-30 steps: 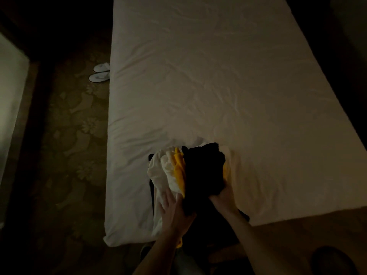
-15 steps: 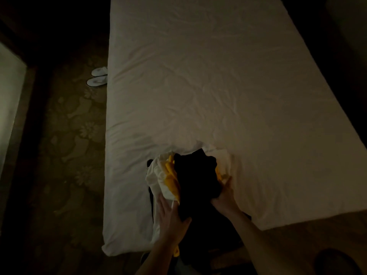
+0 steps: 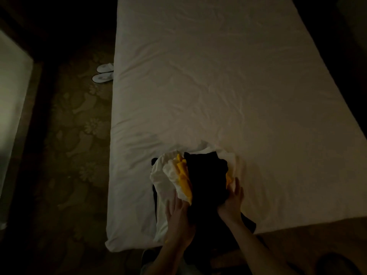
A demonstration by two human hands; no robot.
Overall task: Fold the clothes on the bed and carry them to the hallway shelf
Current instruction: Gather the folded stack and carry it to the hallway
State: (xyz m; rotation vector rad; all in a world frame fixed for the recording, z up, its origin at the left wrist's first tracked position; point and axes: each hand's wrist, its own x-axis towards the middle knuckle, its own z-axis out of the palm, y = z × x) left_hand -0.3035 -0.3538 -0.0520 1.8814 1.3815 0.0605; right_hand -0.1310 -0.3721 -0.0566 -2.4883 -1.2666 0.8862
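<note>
Dim room, white bed (image 3: 198,86) on patterned carpet (image 3: 75,135). Pile of clothes (image 3: 198,175), black, yellow and white, at near edge of bed. Left hand (image 3: 178,219) flat on white cloth, fingers straight; right hand (image 3: 233,201) against pile's right side, fingers straight. White slippers (image 3: 103,73) far left.

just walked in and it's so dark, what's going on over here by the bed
A person is gathering a pile of clothes, white, yellow and black, at the near end of the bed. The left hand presses flat on the white side; the right hand cups the other side. The pile is on the bed, not yet lifted. Slippers lie on the floor.
</note>
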